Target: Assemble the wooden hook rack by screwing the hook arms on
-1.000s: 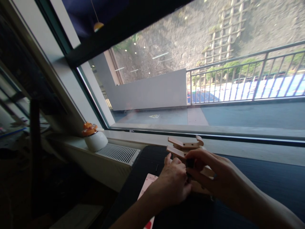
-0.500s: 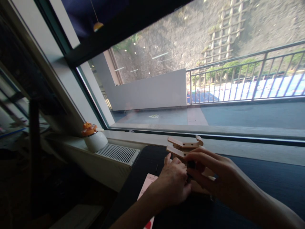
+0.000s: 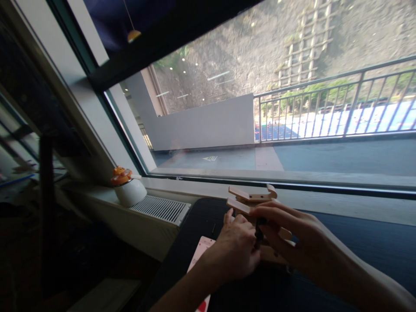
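Note:
A light wooden assembly of flat slats stands on a dark table below the window. My left hand is curled against its near side, fingers closed around the wooden part. My right hand reaches in from the right and pinches a small dark tool or piece against the wood, with the fingers bent over it. What exactly the dark piece is cannot be made out.
A pink and white card lies on the table by my left wrist. A white pot with an orange top sits on the sill beside a vent grille. The window looks onto a railing.
My right hand has shifted slightly, its fingers turning over the dark piece. The left hand and the wooden assembly stay in place.

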`<action>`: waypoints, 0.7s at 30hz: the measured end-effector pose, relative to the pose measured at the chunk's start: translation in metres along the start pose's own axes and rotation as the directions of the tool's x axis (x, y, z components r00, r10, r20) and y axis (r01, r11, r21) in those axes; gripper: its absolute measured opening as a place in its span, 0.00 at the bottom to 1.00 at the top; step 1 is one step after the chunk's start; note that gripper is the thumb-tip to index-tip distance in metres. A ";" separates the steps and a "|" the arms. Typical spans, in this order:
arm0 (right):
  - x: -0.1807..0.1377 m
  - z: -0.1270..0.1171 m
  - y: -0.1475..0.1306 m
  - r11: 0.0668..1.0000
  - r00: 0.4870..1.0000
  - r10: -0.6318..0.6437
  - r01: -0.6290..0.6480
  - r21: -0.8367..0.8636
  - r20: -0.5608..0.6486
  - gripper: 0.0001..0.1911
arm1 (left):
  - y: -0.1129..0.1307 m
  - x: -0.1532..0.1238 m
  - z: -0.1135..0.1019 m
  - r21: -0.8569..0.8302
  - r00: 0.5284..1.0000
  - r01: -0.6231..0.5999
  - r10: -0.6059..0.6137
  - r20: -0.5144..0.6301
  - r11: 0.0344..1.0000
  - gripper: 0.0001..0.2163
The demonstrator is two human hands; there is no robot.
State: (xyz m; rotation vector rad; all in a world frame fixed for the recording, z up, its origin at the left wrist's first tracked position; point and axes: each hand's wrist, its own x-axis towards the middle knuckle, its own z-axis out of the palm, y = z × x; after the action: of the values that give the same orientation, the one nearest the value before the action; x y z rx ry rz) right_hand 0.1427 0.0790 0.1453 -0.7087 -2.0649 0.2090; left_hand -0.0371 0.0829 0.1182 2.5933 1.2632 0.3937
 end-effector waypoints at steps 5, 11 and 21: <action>-0.001 0.000 0.004 1.000 0.999 -0.001 0.000 0.021 0.035 0.13 | 0.000 0.000 -0.002 -0.011 1.000 0.002 -0.002 0.001 1.000 0.16; -0.001 0.002 0.005 0.999 0.998 0.050 -0.050 -0.012 0.023 0.09 | -0.001 0.000 -0.001 -0.011 1.000 -0.005 0.006 0.026 1.000 0.19; -0.001 0.003 0.003 1.000 1.000 -0.001 0.000 0.018 0.012 0.11 | 0.001 -0.001 -0.002 -0.050 1.000 -0.002 0.002 0.012 0.999 0.18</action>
State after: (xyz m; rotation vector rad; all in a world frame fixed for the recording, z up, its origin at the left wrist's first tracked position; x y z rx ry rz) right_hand 0.1415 0.0812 0.1418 -0.6974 -2.0720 0.2320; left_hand -0.0373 0.0815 0.1203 2.5515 1.2310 0.4044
